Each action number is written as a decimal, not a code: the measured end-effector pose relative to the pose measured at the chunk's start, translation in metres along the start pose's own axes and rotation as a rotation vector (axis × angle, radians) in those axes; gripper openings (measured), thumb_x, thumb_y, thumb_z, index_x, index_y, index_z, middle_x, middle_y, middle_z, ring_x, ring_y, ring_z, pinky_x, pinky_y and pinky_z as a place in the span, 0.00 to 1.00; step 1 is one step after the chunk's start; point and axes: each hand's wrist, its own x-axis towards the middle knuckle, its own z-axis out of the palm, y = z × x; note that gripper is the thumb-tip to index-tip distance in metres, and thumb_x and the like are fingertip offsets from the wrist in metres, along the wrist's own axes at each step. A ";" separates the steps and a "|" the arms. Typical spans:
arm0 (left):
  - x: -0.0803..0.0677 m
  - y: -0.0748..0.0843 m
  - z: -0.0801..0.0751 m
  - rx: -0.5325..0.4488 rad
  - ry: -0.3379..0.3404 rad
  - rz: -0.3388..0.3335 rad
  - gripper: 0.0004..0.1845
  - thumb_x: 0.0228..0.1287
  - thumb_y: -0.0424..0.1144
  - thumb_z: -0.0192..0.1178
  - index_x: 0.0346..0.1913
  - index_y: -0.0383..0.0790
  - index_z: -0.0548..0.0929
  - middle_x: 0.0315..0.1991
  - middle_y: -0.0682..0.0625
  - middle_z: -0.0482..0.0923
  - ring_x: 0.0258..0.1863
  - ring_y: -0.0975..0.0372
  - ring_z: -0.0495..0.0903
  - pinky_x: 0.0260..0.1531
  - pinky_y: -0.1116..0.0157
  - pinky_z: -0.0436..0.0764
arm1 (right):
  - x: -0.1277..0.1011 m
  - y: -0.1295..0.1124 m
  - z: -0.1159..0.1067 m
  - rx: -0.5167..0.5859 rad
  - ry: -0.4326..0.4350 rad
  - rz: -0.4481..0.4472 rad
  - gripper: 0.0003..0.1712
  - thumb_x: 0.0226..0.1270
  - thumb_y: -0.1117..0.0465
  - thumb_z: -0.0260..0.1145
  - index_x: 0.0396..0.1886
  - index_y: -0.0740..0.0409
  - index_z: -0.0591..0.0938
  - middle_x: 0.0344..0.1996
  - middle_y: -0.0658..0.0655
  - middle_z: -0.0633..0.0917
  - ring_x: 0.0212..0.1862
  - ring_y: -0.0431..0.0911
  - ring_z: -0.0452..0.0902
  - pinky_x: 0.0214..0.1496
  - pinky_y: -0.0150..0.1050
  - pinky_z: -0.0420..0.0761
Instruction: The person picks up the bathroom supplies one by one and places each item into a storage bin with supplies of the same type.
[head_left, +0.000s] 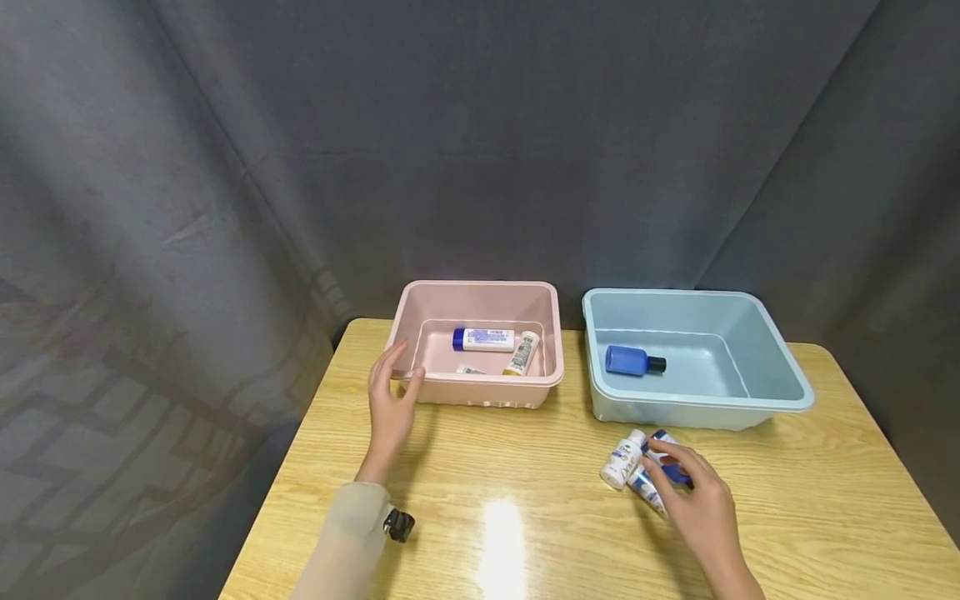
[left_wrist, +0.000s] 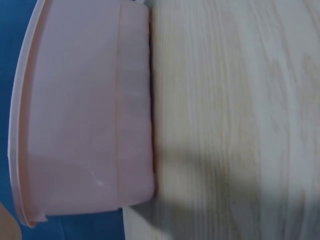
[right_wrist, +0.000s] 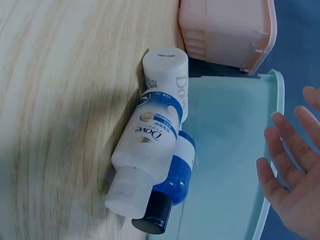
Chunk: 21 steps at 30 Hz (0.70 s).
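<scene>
My left hand (head_left: 397,377) hovers with relaxed, straight fingers at the front left corner of a pink bin (head_left: 487,392), its thumb right by the rim; I cannot tell if it touches. The left wrist view shows only the pink bin's wall (left_wrist: 85,115) on the wooden table (left_wrist: 235,120). My right hand (head_left: 669,463) reaches with spread fingers over three small bottles lying in front of a light blue bin (head_left: 675,412): a white bottle (head_left: 622,458), a clear Dove bottle (right_wrist: 147,145) and a blue bottle with a black cap (right_wrist: 172,192). In the right wrist view the fingers (right_wrist: 295,185) stay apart from them.
The pink bin holds a white tube with a blue cap (head_left: 483,339), a cream bottle (head_left: 522,353) and a third, half-hidden item. A blue bottle (head_left: 633,360) lies in the blue bin. A dark grey curtain hangs behind the table (head_left: 525,517).
</scene>
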 end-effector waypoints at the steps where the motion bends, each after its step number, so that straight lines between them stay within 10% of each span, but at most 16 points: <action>1: 0.000 0.002 0.001 -0.008 -0.006 0.003 0.24 0.65 0.32 0.65 0.64 0.38 0.77 0.65 0.45 0.72 0.68 0.53 0.63 0.70 0.51 0.56 | 0.000 0.000 0.000 -0.006 -0.001 0.003 0.18 0.52 0.72 0.76 0.45 0.58 0.87 0.38 0.54 0.87 0.39 0.29 0.76 0.43 0.21 0.72; 6: 0.000 0.011 0.008 -0.037 -0.029 0.007 0.24 0.65 0.32 0.65 0.64 0.39 0.77 0.65 0.44 0.72 0.68 0.54 0.64 0.70 0.52 0.56 | -0.001 0.002 0.000 -0.016 -0.009 0.003 0.18 0.52 0.72 0.76 0.44 0.57 0.87 0.37 0.53 0.87 0.38 0.39 0.79 0.42 0.19 0.71; 21: -0.003 0.018 0.032 -0.061 -0.090 0.122 0.24 0.60 0.28 0.68 0.61 0.37 0.80 0.62 0.45 0.77 0.67 0.49 0.67 0.70 0.54 0.58 | -0.002 0.007 0.000 0.000 -0.005 0.003 0.19 0.51 0.73 0.77 0.44 0.58 0.87 0.36 0.54 0.87 0.38 0.25 0.74 0.40 0.19 0.73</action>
